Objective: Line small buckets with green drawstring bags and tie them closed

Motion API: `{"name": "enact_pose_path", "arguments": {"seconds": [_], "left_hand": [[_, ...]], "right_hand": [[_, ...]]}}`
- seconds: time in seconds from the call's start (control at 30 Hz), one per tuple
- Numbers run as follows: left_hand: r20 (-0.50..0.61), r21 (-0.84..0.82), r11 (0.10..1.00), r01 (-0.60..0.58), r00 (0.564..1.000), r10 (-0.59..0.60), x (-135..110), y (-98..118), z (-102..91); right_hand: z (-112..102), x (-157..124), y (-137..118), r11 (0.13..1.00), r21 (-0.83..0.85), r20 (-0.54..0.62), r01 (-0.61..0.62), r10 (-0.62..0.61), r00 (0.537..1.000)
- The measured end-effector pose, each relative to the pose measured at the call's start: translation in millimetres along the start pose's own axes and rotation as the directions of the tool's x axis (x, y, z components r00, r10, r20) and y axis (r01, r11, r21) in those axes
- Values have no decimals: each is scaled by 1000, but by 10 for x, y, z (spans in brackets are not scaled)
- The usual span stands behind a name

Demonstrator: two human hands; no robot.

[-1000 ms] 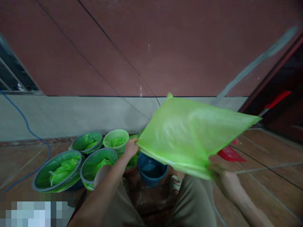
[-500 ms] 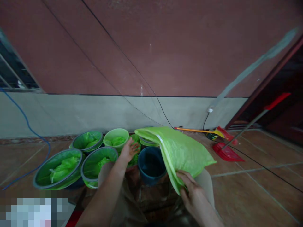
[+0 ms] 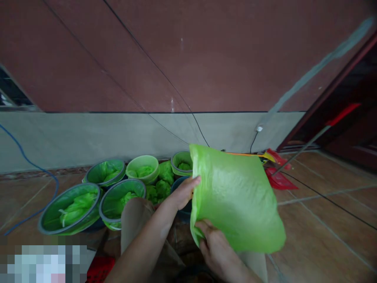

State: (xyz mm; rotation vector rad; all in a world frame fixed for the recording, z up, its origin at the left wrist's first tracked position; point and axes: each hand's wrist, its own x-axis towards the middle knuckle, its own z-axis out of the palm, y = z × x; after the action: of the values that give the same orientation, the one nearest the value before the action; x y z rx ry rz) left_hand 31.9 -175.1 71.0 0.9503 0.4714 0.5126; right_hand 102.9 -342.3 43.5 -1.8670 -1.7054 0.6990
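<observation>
A light green plastic bag (image 3: 235, 196) spreads out in front of my knees, its open edge facing left. My right hand (image 3: 216, 243) grips the lower corner of that edge, thumb and fingers pinching the plastic. My left hand (image 3: 185, 192) is at the upper part of the same edge, its thumb against the plastic and the other fingers mostly hidden. Behind my left hand stands a dark blue bucket (image 3: 180, 182), largely covered by the hand and bag.
Several buckets lined with green bags stand left, among them a grey-rimmed bucket (image 3: 48, 228) and a pale green bucket (image 3: 156, 163). Crumpled green bags (image 3: 163, 188) lie between them. A red dustpan (image 3: 281, 181) is at right. A blue hose (image 3: 25, 155) runs along the left.
My left hand has moved right from near the buckets to the bag's edge. The bag has swung lower and turned its broad side toward me, now covering most of the blue bucket.
</observation>
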Motion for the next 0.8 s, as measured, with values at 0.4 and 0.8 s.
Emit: {"name": "enact_pose_path", "arguments": {"seconds": [0.4,0.8], "left_hand": [[-253,133,986,100,965,-64,54,-629,-101],[-328,92,946,311,906,-266,3,-1212,-456]], "right_hand": [[-625,-305,-203,984,63,-59,164,-160,985],[-608,-83,1715,867,-335,-457,-370,193,868]]}}
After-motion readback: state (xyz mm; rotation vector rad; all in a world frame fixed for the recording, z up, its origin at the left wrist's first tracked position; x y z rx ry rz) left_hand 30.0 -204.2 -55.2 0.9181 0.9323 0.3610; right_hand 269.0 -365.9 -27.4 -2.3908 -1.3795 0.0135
